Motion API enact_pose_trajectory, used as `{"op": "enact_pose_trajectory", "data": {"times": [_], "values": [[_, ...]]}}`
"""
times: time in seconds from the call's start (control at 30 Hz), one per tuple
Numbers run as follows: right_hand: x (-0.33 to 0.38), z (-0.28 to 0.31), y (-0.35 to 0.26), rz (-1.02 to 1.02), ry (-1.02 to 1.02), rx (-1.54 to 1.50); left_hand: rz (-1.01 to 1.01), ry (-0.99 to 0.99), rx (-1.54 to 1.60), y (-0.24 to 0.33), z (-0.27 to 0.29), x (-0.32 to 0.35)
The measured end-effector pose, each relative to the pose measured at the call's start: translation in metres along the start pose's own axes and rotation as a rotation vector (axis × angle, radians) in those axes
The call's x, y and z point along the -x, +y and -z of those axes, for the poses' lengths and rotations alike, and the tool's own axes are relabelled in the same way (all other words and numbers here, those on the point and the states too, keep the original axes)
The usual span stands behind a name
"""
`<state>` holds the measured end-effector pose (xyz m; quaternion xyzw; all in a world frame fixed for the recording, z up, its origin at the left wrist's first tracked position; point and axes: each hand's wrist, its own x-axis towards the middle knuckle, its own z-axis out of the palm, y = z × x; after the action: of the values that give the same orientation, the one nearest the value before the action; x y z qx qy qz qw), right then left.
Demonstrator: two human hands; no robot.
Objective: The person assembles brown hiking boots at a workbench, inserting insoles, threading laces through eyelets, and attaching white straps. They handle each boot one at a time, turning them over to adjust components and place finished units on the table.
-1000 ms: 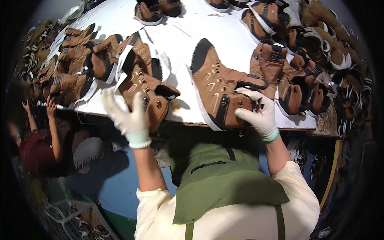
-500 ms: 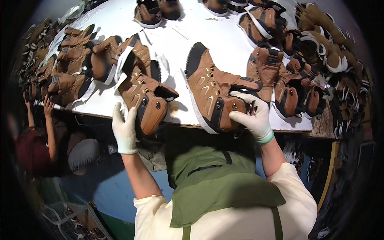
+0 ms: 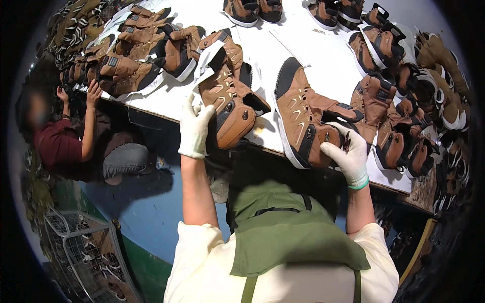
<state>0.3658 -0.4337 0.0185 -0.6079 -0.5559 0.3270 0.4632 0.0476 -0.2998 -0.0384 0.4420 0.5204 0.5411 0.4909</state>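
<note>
Two brown work boots with black toes lie near the table's front edge, heels toward me. My right hand (image 3: 349, 155), in a white glove with a green cuff edge, is closed on the heel and collar of the right boot (image 3: 298, 118). Its thumb presses the heel's outside, while other fingers go behind the collar and are partly hidden. My left hand (image 3: 194, 126), also gloved, is closed at the sole-side edge of the left boot (image 3: 230, 103), and its fingertips are partly hidden. A white strip (image 3: 208, 63) lies against that boot's far side.
Several similar boots (image 3: 134, 76) stand along the left of the white table (image 3: 257, 55). More boots (image 3: 374, 96) crowd the right side, with a pile (image 3: 444, 96) beyond. At left, another person (image 3: 60, 146) in maroon rests hands by the table edge. A wire basket (image 3: 86, 242) stands lower left.
The whole view has turned, so the table and boots sit further right in the picture. Both hands stay at the same two boots. The other person shows more fully.
</note>
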Motion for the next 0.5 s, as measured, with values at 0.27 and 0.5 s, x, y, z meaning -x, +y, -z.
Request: {"op": "enact_pose_trajectory", "data": {"times": [0.27,0.5], "values": [[0.004,0.004,-0.007,0.053,-0.021,0.058,-0.169,0.012,-0.163,-0.019,0.000,-0.026],[0.006,0.014,-0.008,0.175,0.106,0.169,-0.093,-0.052,0.229,0.015,-0.002,0.007]]}}
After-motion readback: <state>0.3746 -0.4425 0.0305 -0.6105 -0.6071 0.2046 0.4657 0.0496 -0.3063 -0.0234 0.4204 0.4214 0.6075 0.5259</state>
